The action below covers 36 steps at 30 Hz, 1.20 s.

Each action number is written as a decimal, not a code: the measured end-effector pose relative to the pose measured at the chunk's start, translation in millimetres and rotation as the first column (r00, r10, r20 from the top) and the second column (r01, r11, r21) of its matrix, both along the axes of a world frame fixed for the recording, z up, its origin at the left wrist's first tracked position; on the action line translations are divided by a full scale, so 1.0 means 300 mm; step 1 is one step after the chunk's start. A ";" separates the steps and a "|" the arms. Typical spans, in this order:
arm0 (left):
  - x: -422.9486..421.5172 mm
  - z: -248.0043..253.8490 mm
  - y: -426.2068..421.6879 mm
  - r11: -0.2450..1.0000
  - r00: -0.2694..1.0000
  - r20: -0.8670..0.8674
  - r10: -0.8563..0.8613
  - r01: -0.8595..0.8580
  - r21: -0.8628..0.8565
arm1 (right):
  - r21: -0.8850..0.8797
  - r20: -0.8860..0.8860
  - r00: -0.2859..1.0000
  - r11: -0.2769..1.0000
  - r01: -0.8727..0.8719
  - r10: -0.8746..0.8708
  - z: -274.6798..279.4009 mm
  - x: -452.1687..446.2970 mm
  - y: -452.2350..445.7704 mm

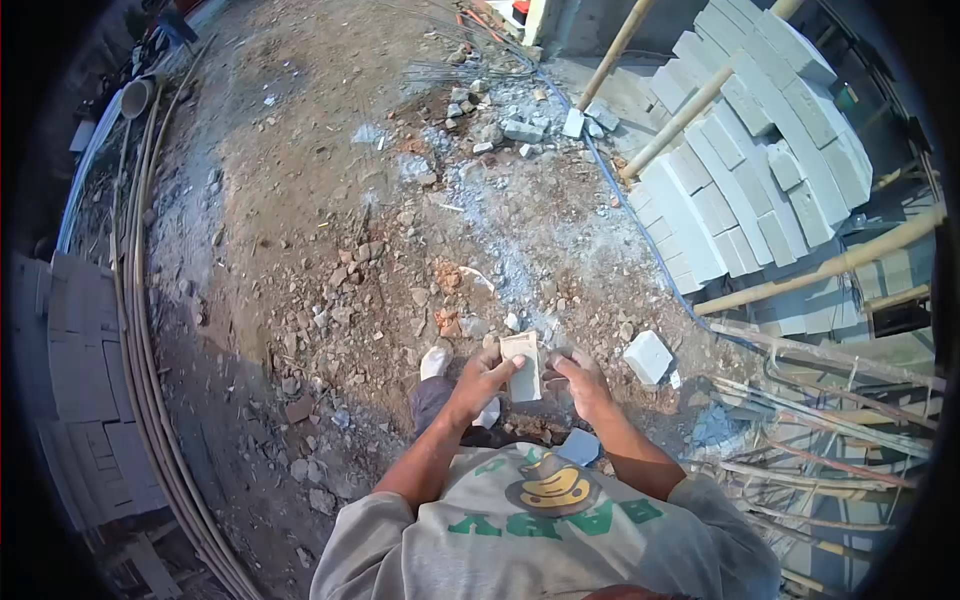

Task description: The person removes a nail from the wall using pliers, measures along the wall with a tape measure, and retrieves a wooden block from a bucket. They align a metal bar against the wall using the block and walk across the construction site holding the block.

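Low in the middle of the head view, my left hand (pixel 483 378) grips a small flat rectangular packet (pixel 522 375), beige at its upper end and pale grey below. The left thumb presses on its face. My right hand (pixel 580 382) is beside the packet's right edge, thumb and fingers drawn together in a pinch. Whether those fingertips touch the packet or hold something small, I cannot make out. Below both hands are my grey printed shirt (pixel 540 540) and a white shoe (pixel 435 362) on the rubble ground.
Stacked grey blocks (pixel 740 150) rise at the right, with bamboo poles (pixel 690 115) leaning across them. A loose block (pixel 648 357) lies right of my hands. Long poles (pixel 150 380) and more blocks (pixel 85 340) line the left. A blue hose (pixel 640 225) crosses the stony ground.
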State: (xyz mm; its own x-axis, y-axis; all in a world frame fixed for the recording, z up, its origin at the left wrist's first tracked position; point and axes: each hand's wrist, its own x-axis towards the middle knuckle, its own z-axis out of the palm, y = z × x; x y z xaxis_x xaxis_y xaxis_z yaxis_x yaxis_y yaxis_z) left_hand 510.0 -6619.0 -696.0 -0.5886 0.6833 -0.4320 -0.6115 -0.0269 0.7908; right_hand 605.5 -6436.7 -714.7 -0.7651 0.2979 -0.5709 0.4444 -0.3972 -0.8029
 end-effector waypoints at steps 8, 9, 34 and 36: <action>-0.250 -0.107 0.395 0.874 0.879 -0.063 -0.473 0.477 0.093 | 0.151 -0.012 0.854 0.843 0.516 -0.521 -0.046 0.217 0.252; -0.288 -0.141 0.420 0.819 0.821 -0.071 -0.567 0.571 0.060 | 0.198 0.014 0.802 0.787 0.584 -0.598 -0.019 0.233 0.225; -0.514 -0.124 0.753 0.100 0.091 -0.107 -0.990 0.992 -0.083 | 0.341 -0.056 0.518 0.471 0.814 -0.854 0.095 -0.171 0.034; -0.526 -0.088 0.751 0.138 0.134 -0.079 -0.988 0.989 -0.045 | 0.326 -0.036 0.558 0.518 0.791 -0.829 0.103 -0.187 0.040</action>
State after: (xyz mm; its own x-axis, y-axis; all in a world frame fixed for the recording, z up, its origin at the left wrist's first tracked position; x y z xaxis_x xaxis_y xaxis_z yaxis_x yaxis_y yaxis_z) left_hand 352.4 -6393.6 -722.3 0.5729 0.7071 -0.4144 -0.0650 0.5432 0.8371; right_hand 549.4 -6424.8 -683.6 -0.0483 0.9087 -0.4145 0.1360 -0.4052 -0.9041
